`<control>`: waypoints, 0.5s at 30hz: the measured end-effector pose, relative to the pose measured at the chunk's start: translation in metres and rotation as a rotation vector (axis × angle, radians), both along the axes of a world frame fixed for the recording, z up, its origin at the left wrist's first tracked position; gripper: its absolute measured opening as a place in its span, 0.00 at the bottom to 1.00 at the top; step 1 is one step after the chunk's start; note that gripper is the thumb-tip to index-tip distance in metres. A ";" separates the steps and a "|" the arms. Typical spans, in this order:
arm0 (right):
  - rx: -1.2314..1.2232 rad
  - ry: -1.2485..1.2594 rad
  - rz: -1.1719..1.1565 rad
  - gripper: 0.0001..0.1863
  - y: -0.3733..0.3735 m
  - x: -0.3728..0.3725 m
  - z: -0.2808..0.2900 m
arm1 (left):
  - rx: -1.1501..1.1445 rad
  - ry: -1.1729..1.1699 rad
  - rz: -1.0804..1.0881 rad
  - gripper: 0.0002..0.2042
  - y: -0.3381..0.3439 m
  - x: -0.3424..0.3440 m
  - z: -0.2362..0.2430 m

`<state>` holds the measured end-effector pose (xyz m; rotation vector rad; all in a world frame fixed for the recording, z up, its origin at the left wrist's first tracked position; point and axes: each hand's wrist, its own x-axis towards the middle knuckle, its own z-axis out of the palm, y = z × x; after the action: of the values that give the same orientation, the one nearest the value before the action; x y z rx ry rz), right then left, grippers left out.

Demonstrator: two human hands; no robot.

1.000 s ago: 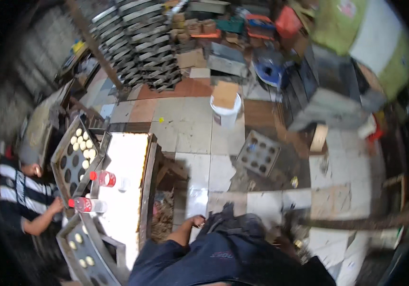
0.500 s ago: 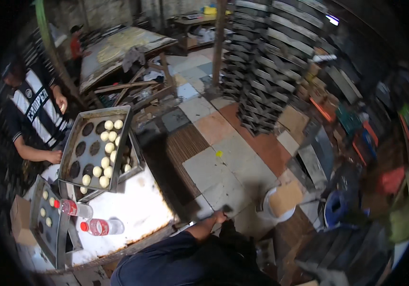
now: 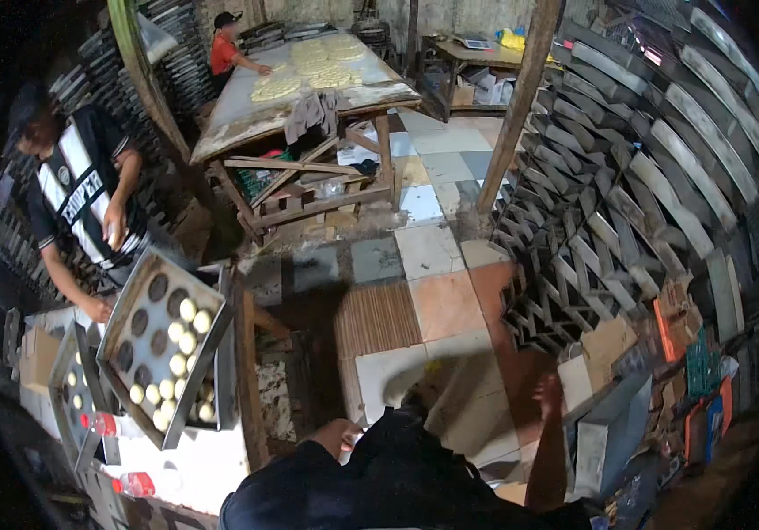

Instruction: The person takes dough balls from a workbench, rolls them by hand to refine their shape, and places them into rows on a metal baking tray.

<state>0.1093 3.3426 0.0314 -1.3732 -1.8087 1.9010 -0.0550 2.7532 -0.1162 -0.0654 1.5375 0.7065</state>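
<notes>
My left hand (image 3: 335, 435) hangs low beside my dark clothing, beyond the right edge of the white-topped table (image 3: 220, 459). Its fingers are partly hidden; a small pale patch shows beside it, which I cannot make out. My right hand (image 3: 549, 395) hangs away from my body over the tiled floor, fingers loosely apart, holding nothing that I can see. Nearest on the left is a tilted metal tray (image 3: 113, 349) with round dark spots and several pale dough balls (image 3: 178, 364) along its right side. It rests on another tray.
A co-worker (image 3: 88, 194) stands behind the trays. Two red-capped bottles (image 3: 136, 484) lie on the table. Another person (image 3: 225, 53) reaches over a far table (image 3: 229, 110) bearing flattened dough. Tall stacks of metal trays (image 3: 609, 194), a wooden post (image 3: 521, 106) and cardboard (image 3: 609, 344) flank the floor.
My view has swung so that the trays sit lower left and the far table shows more fully. My right hand has come into view; my left hand is lower and further left.
</notes>
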 end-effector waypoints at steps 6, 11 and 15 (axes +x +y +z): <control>-0.253 -0.276 -0.043 0.21 0.064 -0.044 -0.068 | -0.167 0.063 0.084 0.12 0.095 -0.159 0.033; -0.429 -0.428 -0.107 0.21 0.120 -0.104 -0.119 | -0.189 0.706 -0.280 0.30 0.163 -0.326 0.049; -0.376 -0.511 -0.122 0.22 0.240 -0.159 -0.122 | -0.150 0.808 -0.018 0.23 0.286 -0.393 0.088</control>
<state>-0.0496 3.5831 -0.0908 -2.2111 -1.5397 2.0267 -0.4483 3.0390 -0.0283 0.1399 2.3587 0.6312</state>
